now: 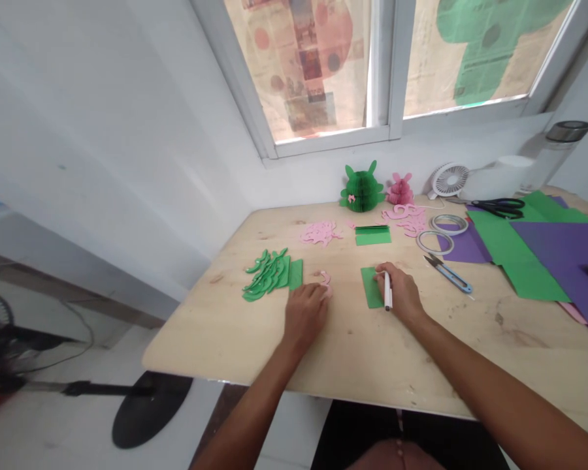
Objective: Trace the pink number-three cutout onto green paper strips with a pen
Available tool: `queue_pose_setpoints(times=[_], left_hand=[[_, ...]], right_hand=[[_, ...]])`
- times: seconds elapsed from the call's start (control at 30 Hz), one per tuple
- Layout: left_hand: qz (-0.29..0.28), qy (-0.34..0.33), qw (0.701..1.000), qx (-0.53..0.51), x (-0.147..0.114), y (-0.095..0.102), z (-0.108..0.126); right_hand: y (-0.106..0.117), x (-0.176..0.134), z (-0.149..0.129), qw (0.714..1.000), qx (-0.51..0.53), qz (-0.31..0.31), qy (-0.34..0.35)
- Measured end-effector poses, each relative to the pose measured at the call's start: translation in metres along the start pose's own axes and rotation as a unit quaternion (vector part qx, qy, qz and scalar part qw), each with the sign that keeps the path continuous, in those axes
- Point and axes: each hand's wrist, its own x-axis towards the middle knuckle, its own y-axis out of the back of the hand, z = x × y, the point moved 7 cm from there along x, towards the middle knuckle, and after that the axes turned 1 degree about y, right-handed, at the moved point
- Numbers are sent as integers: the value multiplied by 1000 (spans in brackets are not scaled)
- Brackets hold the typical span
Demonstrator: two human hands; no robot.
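Observation:
My left hand [308,313] rests on the wooden table, its fingers closed at the lower end of a curved pink paper cutout [325,279]. A white marker [388,291] is gripped in my right hand [402,294], its dark-tipped end pointing down toward me. The fingertips of that hand touch a green paper rectangle [370,287] lying flat. Left of my left hand are folded green paper pieces [295,275] and a heap of curved green cutouts [265,279].
Behind my hands lie pink cutouts [318,232] and a folded green strip [373,235]. Green [361,190] and pink [400,189] paper figures stand by the wall. Rightward are tape rolls [435,242], thread snips [448,273], black scissors [502,207], coloured sheets [568,261] and a small fan [449,179].

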Motion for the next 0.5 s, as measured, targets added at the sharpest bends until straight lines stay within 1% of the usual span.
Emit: queue_pose_setpoints(times=[0.1, 0.17, 0.23, 0.37, 0.43, 0.5], left_hand=[[20, 33, 998, 41, -8, 7, -29], [24, 41, 997, 65, -11, 8, -42], [23, 40, 996, 82, -11, 9, -50], [10, 23, 994, 102, -8, 8, -54], [-3, 6, 994, 105, -7, 7, -49], [-22, -22, 994, 100, -5, 4, -40]], right_hand=[[-1, 1, 1, 1000, -3, 1, -2], [-1, 1, 2, 1000, -5, 1, -2], [-2, 1, 3, 1000, -7, 0, -2], [-3, 1, 3, 1000, -8, -4, -4], [-4, 2, 3, 1000, -10, -8, -5], [-4, 2, 3, 1000, -13, -10, -8]])
